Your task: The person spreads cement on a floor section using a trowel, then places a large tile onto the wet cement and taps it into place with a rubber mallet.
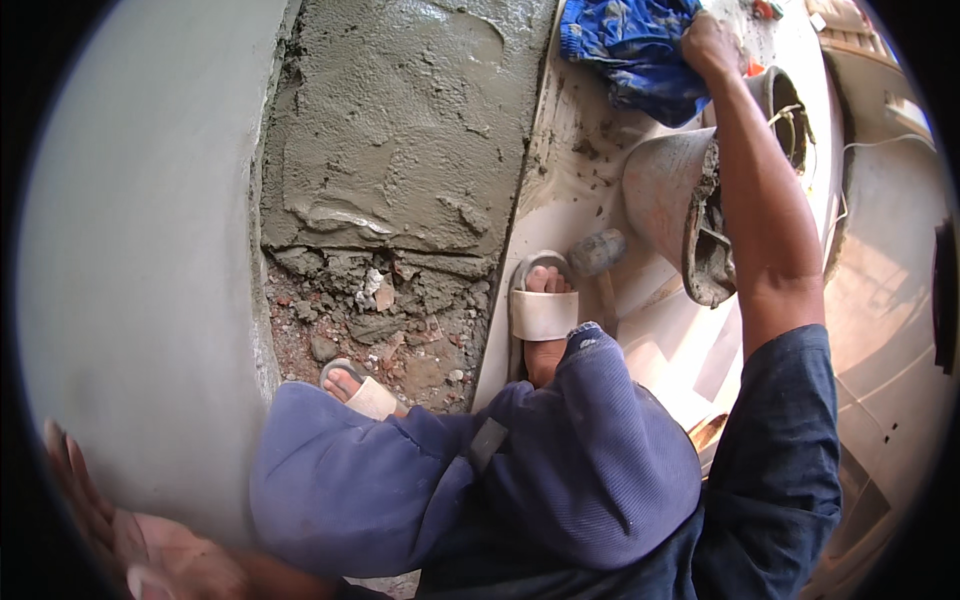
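Note:
At the upper right my right arm is stretched out, and my right hand point(712, 47) is closed on the edge of a crumpled blue patterned cloth point(635, 50), which looks like a garment with a gathered edge. The cloth lies on the pale floor point(560, 190) beside the wet mortar. Down at the lower left, my left hand point(165, 545) is open, fingers stretched out, close to the smooth grey wall point(140, 260); whether it touches the wall I cannot tell. A strip of spread wet mortar point(400, 130) runs between the wall and the floor.
Rubble and loose mortar point(420, 370) lie at the strip's near end, by my left sandal point(370, 398). My right sandal point(545, 312) is on the pale floor next to a mallet point(598, 252). A mortar-crusted bucket point(665, 185) lies tipped under my right arm, another container point(785, 95) behind it.

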The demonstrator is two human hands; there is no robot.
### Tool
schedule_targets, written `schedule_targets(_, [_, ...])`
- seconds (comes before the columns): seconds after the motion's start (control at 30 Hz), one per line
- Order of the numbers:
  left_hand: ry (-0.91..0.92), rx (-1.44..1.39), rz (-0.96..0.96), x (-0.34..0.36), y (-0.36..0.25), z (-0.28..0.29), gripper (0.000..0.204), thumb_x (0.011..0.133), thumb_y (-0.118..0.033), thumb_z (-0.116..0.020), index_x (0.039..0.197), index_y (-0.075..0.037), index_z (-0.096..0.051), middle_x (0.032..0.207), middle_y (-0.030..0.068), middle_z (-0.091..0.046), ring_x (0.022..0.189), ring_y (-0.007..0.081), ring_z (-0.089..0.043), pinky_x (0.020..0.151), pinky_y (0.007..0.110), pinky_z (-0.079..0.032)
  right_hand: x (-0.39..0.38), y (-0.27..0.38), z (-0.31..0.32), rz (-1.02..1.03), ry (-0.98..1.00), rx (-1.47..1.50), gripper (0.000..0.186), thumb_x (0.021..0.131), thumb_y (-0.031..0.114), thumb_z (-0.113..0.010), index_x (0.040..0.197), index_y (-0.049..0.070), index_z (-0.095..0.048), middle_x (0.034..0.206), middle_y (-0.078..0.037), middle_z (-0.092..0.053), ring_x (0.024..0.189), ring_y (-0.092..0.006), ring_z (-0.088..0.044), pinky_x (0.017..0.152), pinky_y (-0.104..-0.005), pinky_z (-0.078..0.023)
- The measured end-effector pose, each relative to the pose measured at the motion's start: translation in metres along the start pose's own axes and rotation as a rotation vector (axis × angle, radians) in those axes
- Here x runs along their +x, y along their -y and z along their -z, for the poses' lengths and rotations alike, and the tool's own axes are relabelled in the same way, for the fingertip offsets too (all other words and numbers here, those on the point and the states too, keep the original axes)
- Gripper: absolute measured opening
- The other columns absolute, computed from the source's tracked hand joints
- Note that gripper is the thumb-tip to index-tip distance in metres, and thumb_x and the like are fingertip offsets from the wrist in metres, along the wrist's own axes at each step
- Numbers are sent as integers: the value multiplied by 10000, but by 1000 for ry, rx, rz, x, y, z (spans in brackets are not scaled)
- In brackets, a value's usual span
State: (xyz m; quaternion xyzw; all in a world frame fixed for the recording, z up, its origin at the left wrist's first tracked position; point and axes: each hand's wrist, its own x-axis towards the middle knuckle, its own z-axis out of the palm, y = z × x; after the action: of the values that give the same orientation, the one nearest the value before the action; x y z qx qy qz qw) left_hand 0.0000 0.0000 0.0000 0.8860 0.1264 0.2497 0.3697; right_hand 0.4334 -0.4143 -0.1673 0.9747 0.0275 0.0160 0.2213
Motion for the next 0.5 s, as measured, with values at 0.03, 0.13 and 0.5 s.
schedule_targets(0.03, [170,69,-28,14,-4,-5,376,1015,-182,-426,1334,-5,-520,1404,208,-509,1284,365,-498,1131,468,-328,0,-1,27,49,-227,3,447,888,445,-569,1119,69,-644,1095,-226,-674,1079,-382,-620,997,-457,-390])
schedule_targets(0.13, [371,92,-175,58,2,-53,269,1016,-103,-423,1208,9,-574,1327,200,-578,1253,310,-533,1077,434,-390,-68,2,102,316,-346,559,379,922,347,-563,1174,72,-628,1118,-187,-675,1007,-348,-662,880,-442,-507])
schedule_targets(0.5, [776,-180,139,42,12,-326,307,952,-282,-539,1046,0,-615,966,162,-696,886,266,-667,840,375,-516,-306,-176,40,75,217,150,303,908,341,-627,1002,58,-678,1059,-129,-649,1053,-304,-580,957,-442,-411])
